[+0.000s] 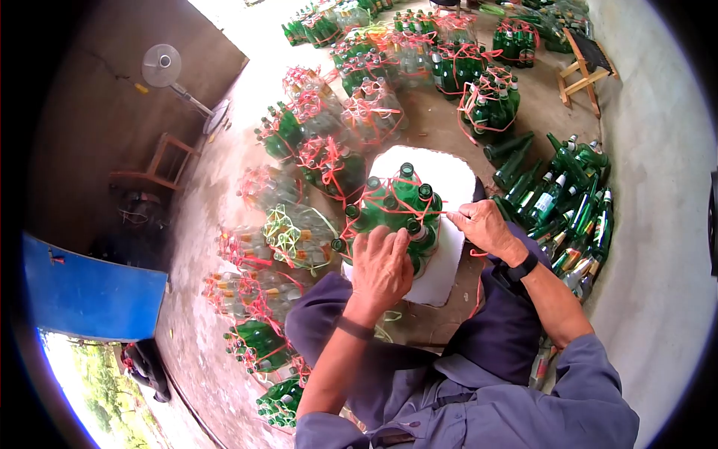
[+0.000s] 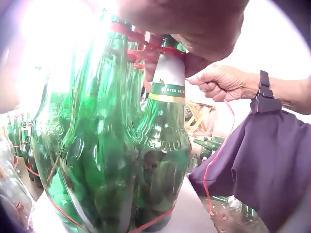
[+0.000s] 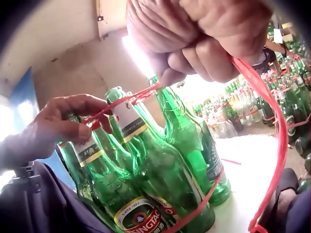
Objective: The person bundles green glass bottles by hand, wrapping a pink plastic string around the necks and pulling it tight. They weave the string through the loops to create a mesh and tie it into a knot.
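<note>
A cluster of green beer bottles [image 1: 406, 193] stands upright on a white slab [image 1: 437, 280] before the person's knees. Red plastic twine [image 3: 279, 121] runs round the bottle necks, and another loop circles their lower parts. At the near side of the necks, the left hand [image 1: 381, 266] pinches the twine with curled fingers, close against a bottle top. To the right of the bottles, the right hand [image 1: 490, 228] grips the twine in its curled fingers. The stretch between both hands is taut; a loose tail hangs down below the right fist.
Tied bundles of clear and green bottles [image 1: 321, 165] cover the floor ahead and to the left. Loose green bottles [image 1: 553, 198] lie heaped along the right wall. A folding stool [image 1: 587, 67] stands at the far right; a fan [image 1: 161, 66] is at the left.
</note>
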A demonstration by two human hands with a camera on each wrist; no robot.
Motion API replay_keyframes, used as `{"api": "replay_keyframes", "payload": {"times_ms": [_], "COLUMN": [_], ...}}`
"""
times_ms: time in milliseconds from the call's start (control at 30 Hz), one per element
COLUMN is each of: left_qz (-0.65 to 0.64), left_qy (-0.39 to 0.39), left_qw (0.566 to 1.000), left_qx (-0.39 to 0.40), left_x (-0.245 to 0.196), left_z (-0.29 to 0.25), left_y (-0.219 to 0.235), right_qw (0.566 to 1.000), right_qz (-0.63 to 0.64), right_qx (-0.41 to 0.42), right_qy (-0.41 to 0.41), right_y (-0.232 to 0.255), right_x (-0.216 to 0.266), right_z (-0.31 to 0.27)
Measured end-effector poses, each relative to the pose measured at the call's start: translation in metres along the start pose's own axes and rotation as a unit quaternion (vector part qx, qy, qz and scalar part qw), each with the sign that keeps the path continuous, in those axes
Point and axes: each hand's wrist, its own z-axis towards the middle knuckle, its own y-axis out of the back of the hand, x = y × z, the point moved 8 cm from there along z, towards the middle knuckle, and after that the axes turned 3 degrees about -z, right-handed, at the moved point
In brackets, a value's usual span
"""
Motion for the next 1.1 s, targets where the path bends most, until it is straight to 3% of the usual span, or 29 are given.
{"api": "replay_keyframes", "payload": {"times_ms": [133,400,633,700,867,967,1033,1100], "left_qz": [-0.02,-0.049,-0.065,-0.067,-0.056,-0.044,-0.026,-0.064], "left_qy": [-0.034,-0.009,0.007,0.013,0.017,0.028,0.033,0.01], "left_qw": [0.999,0.997,0.995,0.995,0.996,0.998,0.993,0.991], "left_qx": [0.021,0.059,0.073,0.074,0.07,0.023,-0.11,-0.12], "left_x": [0.011,0.025,0.035,0.034,0.027,0.017,-0.001,-0.022], "left_z": [-0.009,-0.021,-0.034,-0.035,-0.037,-0.04,-0.042,-0.046], "left_y": [0.003,0.008,0.007,0.009,0.007,0.013,0.039,0.042], "right_qw": [0.999,0.997,0.998,0.999,0.999,0.998,0.999,0.999], "right_qz": [0.027,0.016,0.011,0.024,0.047,0.055,0.052,0.04], "right_qx": [-0.022,0.005,0.017,0.033,0.008,0.007,0.008,0.017], "right_qy": [0.041,0.075,0.066,0.023,0.016,-0.005,-0.012,-0.012], "right_y": [0.009,0.008,0.0,-0.004,-0.005,-0.005,-0.006,-0.009], "right_x": [0.008,0.035,0.044,0.038,0.038,0.036,0.034,0.032], "right_z": [-0.01,-0.037,-0.05,-0.053,-0.059,-0.061,-0.063,-0.066]}}
